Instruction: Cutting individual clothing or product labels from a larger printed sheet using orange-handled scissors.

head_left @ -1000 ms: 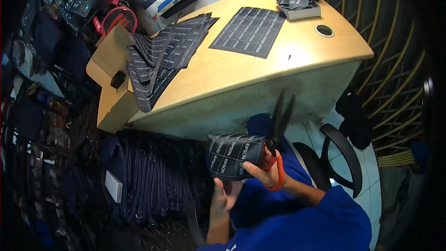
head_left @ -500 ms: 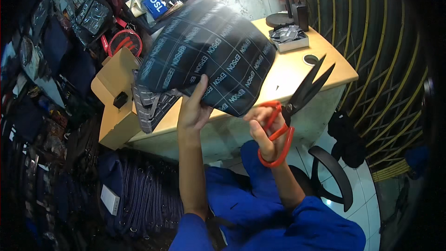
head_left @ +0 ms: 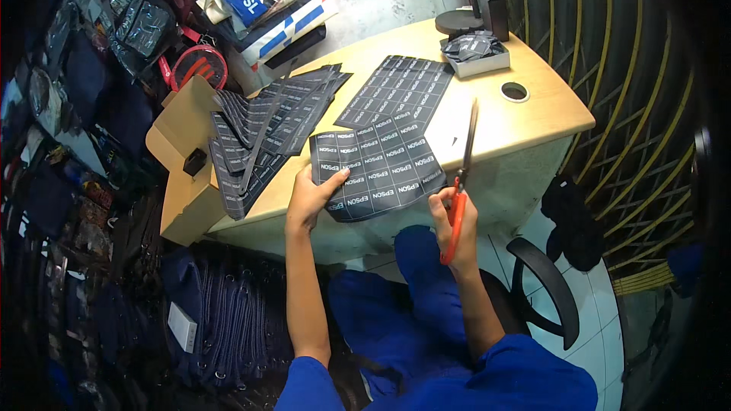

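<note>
My left hand (head_left: 308, 199) grips the left edge of a black sheet printed with white lettering in a grid (head_left: 377, 171), its thumb on top. The sheet sags a little and is held over the front edge of the table. Scissors with red handles (head_left: 455, 221) are in my right hand (head_left: 461, 232), seen edge-on with the dark blades pointing away from me. The thumb of that hand is by the sheet's right corner; I cannot tell whether it pinches it. Just beyond lies another printed sheet (head_left: 411, 84) flat on the table.
Overlapping cut printed strips (head_left: 282, 110) lie on the table (head_left: 556, 110) at left, beside an open cardboard box (head_left: 179, 198). Toward the right are a roll of tape (head_left: 515, 92) and a small tray of dark pieces (head_left: 481, 65). A black chair armrest (head_left: 552, 281) is at lower right.
The sheet has come down toward me and flattened, uncovering the strips and the other sheet. The scissors, blades apart before, have turned edge-on and upright.
</note>
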`<state>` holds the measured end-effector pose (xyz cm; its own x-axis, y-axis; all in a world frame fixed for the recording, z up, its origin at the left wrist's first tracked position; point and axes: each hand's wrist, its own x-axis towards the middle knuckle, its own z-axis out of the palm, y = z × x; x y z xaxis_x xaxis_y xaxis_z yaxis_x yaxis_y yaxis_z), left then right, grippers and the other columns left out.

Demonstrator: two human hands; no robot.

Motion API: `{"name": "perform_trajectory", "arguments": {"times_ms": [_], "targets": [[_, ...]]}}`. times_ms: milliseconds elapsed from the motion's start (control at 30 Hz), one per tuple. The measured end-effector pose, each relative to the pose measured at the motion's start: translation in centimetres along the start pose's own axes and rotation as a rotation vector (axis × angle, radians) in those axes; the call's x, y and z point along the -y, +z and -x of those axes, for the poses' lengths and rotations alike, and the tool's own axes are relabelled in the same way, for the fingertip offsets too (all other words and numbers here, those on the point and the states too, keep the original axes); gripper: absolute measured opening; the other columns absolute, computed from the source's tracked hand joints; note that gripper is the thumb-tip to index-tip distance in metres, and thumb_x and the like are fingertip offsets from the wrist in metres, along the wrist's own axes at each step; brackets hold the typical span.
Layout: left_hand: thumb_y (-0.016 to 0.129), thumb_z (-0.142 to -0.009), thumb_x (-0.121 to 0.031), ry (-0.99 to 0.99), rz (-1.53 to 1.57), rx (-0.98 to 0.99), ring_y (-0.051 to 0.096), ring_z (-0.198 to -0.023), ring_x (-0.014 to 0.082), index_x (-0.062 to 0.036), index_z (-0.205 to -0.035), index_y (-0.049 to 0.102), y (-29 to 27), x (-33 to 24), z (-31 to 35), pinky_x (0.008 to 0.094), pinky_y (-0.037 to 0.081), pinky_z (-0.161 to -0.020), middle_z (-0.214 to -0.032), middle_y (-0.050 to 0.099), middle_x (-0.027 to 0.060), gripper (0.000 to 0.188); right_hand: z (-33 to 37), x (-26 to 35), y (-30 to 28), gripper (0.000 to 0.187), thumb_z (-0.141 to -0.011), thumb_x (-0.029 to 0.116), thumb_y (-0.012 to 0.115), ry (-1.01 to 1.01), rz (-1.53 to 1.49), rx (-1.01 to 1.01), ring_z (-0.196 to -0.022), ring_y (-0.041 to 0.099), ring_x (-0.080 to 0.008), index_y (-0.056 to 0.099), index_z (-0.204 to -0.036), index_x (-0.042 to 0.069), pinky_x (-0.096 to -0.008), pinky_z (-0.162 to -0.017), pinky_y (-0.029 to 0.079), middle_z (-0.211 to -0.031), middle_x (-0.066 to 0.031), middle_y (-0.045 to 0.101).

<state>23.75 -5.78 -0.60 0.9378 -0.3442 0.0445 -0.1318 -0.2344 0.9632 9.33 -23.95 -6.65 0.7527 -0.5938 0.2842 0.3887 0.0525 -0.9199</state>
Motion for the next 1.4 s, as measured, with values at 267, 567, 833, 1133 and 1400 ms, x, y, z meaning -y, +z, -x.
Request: {"name": "perform_trajectory", "arguments": {"times_ms": [267, 567, 833, 1133, 1400], "targets": [[0.071, -0.077, -0.013, 0.048, -0.098, -0.057, 0.062, -0.083, 0.0149, 0.0022, -0.111, 0.053, -0.8, 0.5, 0.7, 0.0279, 0.05, -0.075, -0.097, 0.063, 0.0124, 0.041, 0.1, -2.2, 1.5, 0.021, -0.081, -0.001, 0.062, -0.066, -0.038, -0.196, -0.049, 0.031, -0.0003, 0.043, -0.075, 0.006, -0.0181, -0.043, 0.027, -0.061, 0.0064, 0.036], [0.071, -0.078, -0.018, 0.306, -0.528, -0.448, 0.057, -0.063, 0.0126, -0.0032, -0.115, 0.052, 4.5, 0.7, 9.5, 0.0233, 0.044, -0.059, -0.087, 0.062, 0.0056, 0.044, 0.0, -3.5, 1.8, 0.019, -0.082, 0.0, 0.062, -0.037, -0.099, -0.238, -0.049, 0.031, -0.0002, 0.044, -0.079, 0.006, -0.0182, -0.043, 0.026, -0.06, 0.0062, 0.037], [0.054, -0.092, -0.027, -0.151, 0.488, 0.124, 0.06, -0.074, 0.0119, 0.0002, -0.102, 0.056, 10.6, 5.0, 9.9, 0.0229, 0.047, -0.064, -0.093, 0.064, 0.0097, 0.029, 0.7, -3.3, 1.9, 0.018, -0.082, 0.002, 0.063, -0.079, -0.015, -0.172, -0.048, 0.033, 0.0003, 0.045, -0.081, 0.005, -0.0185, -0.042, 0.027, -0.06, 0.0058, 0.039], [0.059, -0.089, -0.02, -0.167, 0.886, -0.18, 0.057, -0.065, 0.0104, -0.0042, -0.097, 0.058, 13.2, 3.7, 8.2, 0.0227, 0.045, -0.058, -0.083, 0.062, 0.0045, 0.017, 1.0, -2.4, -0.1, 0.017, -0.082, 0.001, 0.063, -0.065, 0.064, -0.067, -0.047, 0.033, 0.0011, 0.046, -0.081, 0.004, -0.0177, -0.041, 0.025, -0.058, 0.0064, 0.039], [0.06, -0.087, -0.012, -0.14, 0.827, -0.219, 0.064, -0.072, 0.0144, -0.0022, -0.097, 0.059, 12.5, 3.5, 7.6, 0.023, 0.051, -0.059, -0.087, 0.063, 0.0061, 0.014, 3.0, -2.6, -2.9, 0.015, -0.085, 0.008, 0.061, 0.042, 0.101, 0.197, -0.063, 0.044, -0.0018, 0.047, -0.087, 0.004, -0.0162, -0.053, 0.035, -0.075, 0.0009, 0.049]]}}
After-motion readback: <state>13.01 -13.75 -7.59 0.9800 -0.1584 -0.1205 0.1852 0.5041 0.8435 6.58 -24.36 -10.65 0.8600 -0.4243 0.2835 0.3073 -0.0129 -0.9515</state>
